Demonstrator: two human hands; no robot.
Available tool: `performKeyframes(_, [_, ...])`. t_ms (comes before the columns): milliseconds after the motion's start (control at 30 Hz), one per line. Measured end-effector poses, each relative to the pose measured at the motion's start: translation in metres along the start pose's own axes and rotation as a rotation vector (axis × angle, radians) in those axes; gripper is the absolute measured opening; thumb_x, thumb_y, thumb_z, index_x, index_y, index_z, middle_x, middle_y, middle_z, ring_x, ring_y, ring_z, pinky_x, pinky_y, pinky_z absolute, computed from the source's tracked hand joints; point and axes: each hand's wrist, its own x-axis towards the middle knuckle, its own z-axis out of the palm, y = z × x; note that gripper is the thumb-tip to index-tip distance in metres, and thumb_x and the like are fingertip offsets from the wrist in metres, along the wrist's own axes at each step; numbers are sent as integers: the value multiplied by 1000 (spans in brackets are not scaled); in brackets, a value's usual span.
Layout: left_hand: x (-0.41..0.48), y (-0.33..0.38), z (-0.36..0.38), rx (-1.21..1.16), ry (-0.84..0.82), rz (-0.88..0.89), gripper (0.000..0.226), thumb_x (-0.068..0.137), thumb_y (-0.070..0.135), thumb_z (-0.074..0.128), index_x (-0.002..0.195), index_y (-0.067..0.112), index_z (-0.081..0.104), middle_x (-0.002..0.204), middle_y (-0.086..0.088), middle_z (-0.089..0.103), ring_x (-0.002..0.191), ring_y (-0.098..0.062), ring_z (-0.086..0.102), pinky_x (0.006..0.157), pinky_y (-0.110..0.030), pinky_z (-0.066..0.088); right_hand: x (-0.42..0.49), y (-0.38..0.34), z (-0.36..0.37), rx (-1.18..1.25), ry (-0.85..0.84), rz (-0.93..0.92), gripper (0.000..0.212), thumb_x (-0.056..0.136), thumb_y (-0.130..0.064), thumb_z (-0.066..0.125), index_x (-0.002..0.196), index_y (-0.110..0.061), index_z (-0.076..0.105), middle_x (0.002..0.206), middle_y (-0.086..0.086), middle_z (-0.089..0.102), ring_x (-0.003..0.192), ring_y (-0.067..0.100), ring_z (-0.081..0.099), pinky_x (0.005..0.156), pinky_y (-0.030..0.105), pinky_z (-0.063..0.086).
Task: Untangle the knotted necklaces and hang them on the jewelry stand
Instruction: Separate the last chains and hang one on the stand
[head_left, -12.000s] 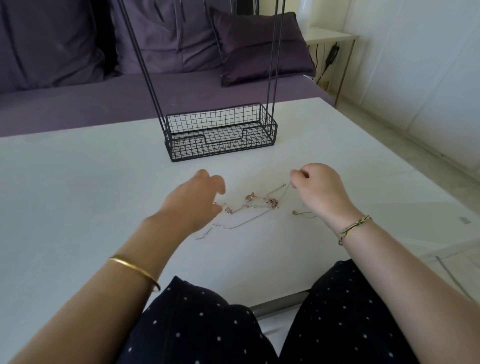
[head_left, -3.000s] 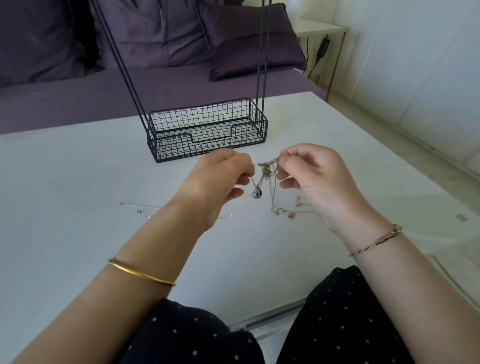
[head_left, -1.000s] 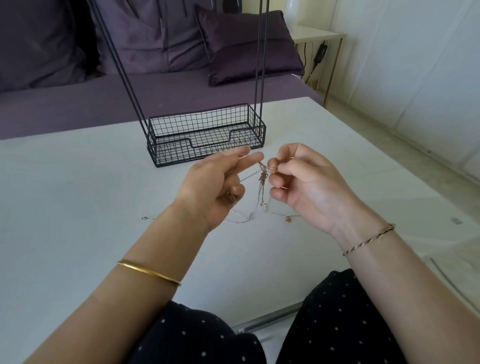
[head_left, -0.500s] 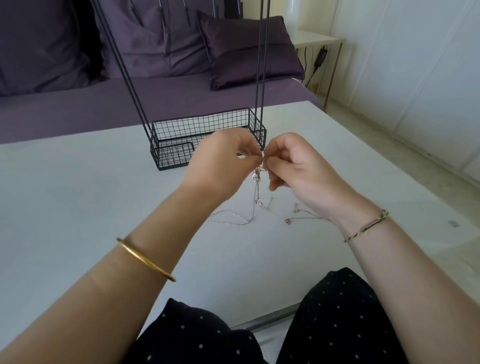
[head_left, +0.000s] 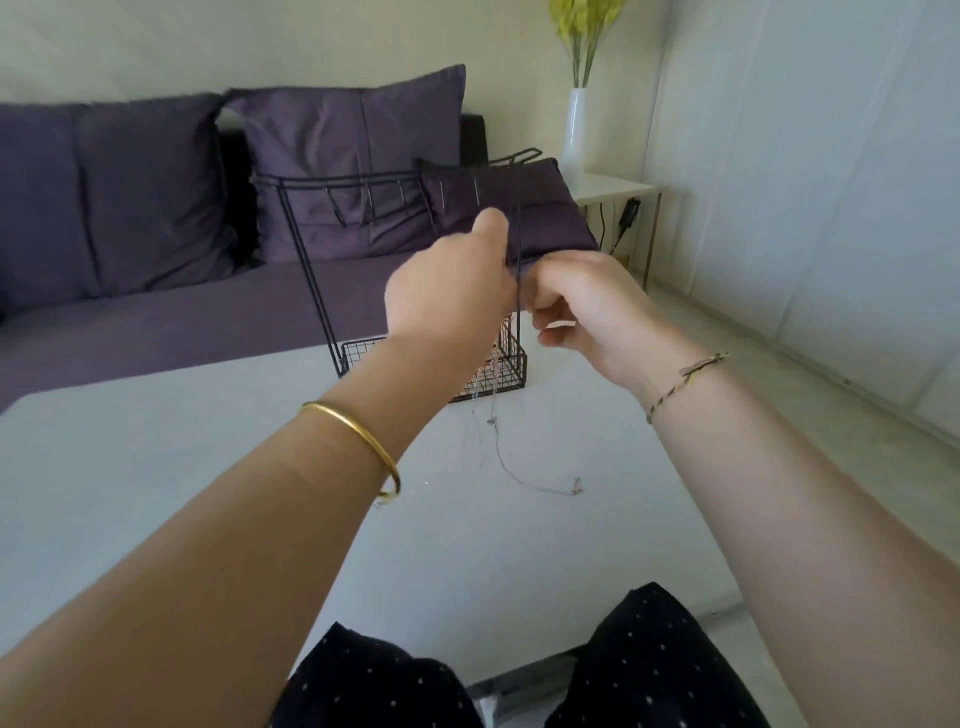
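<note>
Thin metal necklaces (head_left: 493, 415) dangling onto tabletop (head_left: 156, 467) | my left hand (head_left: 447, 296) and right hand (head_left: 582, 306) both pinch them | tug hard, reckon the tangle cinches tighter

The counter (head_left: 156, 467) is white and the wire stand (head_left: 311, 270) black. Far off, the sofa (head_left: 156, 322) and cushions (head_left: 353, 156) are dark purple. A white vase (head_left: 575, 130) holds yellow flowers (head_left: 584, 26). The necklaces (head_left: 511, 472) look silvery grey. The left bangle (head_left: 358, 431) is gold, the right bracelet (head_left: 685, 376) braided black and yellow. The near garment (head_left: 649, 665) is black with white dots.
</note>
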Motion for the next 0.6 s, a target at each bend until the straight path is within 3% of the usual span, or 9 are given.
performKeyframes(167, [17,3,-40,16,79,-43,16,94,26,47,104,14,51,96,-9,62,78,-30,48,64,-35,34,-4,-42,-2,82,-7,29,16,81,-11,53,65,-11,56,74,6,58,64,17,53,58,26,44])
performKeyframes(367, [36,9,-73,70,72,-52,14,97,27,47,102,19,58,105,-6,62,93,-32,59,66,-34,37,-9,-74,3,251,4,19,12,85,-11,53,75,-8,59,79,5,64,72,16,59,68,29,48])
performKeyframes(467, [45,4,-75,-195,17,-164,13,95,26,52,85,20,56,88,-1,60,79,-24,55,65,-31,38,-9,-81,3,122,16,0,15,86,-11,53,73,-9,61,74,4,66,67,16,62,66,28,49])
performKeyframes(533, [47,1,-74,-508,-18,-265,21,93,24,58,73,18,55,63,-1,51,55,-19,45,57,-26,36,-8,-85,1,-65,34,-9,15,84,-14,54,71,-11,62,66,1,65,58,14,60,61,25,49])
performKeyframes(600, [48,1,-74,-755,-32,-365,22,92,20,61,71,17,56,52,0,40,39,-13,32,45,-19,29,-6,-88,-2,-152,30,11,14,82,-16,58,70,-12,61,61,1,61,50,13,55,55,23,46])
